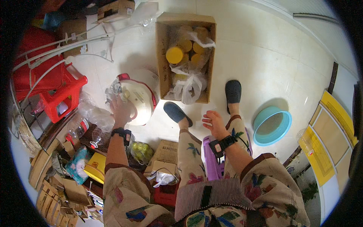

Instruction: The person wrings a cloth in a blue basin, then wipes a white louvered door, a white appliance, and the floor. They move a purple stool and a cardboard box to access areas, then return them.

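Observation:
My left hand (120, 109) reaches over a white rounded appliance with a red trim and handle (139, 99); its fingers are at a crumpled, partly clear plastic wrapping (113, 87) on the near-left side of the lid. Whether the fingers grip it is not clear. Above my lap, my right hand (214, 123) hangs with fingers slightly curled and nothing in it. In front of my feet stands an open cardboard box (212, 61) of yellow-lidded jars, with a brighter yellow lid (174, 55) on top at its left. White plastic bags (188, 85) lie over the jars at the box's near end.
A light-blue basin (287, 124) stands on the floor at right. Red plastic stools (62, 96) and a white wire rack (73, 45) are at left. Nearer lie a bag of green fruit (141, 151), plastic bottles (78, 129) and a cardboard box (167, 150). A purple stool (211, 161) is beneath me.

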`<state>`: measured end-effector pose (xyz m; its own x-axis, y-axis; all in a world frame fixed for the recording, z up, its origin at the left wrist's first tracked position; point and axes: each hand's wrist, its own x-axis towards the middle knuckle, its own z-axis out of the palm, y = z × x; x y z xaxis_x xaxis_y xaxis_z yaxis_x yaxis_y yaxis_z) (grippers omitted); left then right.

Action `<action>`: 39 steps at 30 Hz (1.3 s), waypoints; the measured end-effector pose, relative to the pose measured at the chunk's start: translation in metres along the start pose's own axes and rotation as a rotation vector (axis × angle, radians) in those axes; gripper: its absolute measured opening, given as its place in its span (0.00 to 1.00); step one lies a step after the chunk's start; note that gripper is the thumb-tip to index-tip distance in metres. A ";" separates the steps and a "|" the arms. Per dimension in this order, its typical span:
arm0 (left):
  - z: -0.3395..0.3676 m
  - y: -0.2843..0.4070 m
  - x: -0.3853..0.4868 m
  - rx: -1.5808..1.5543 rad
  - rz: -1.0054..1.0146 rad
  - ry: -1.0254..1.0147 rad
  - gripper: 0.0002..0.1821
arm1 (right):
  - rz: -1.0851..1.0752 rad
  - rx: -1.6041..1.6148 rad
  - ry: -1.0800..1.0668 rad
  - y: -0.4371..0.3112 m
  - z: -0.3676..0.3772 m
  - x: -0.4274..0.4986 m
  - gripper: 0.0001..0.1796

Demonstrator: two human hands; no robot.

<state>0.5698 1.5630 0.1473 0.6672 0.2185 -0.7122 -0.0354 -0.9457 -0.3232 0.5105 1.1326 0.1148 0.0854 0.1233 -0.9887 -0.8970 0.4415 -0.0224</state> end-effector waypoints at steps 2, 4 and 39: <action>-0.009 0.001 0.003 -0.193 -0.008 0.113 0.36 | 0.002 0.002 -0.049 -0.006 -0.003 -0.008 0.18; -0.020 0.011 0.003 -0.205 -0.132 0.148 0.27 | -0.001 -0.027 -0.086 -0.015 -0.013 -0.019 0.18; 0.076 0.036 -0.263 -1.668 -0.327 -0.227 0.23 | -0.467 -0.369 0.013 -0.098 -0.037 -0.199 0.12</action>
<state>0.3362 1.4896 0.2759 0.3722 0.3269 -0.8687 0.9233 -0.0345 0.3826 0.5656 1.0318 0.3078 0.5044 -0.0213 -0.8632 -0.8572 0.1084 -0.5035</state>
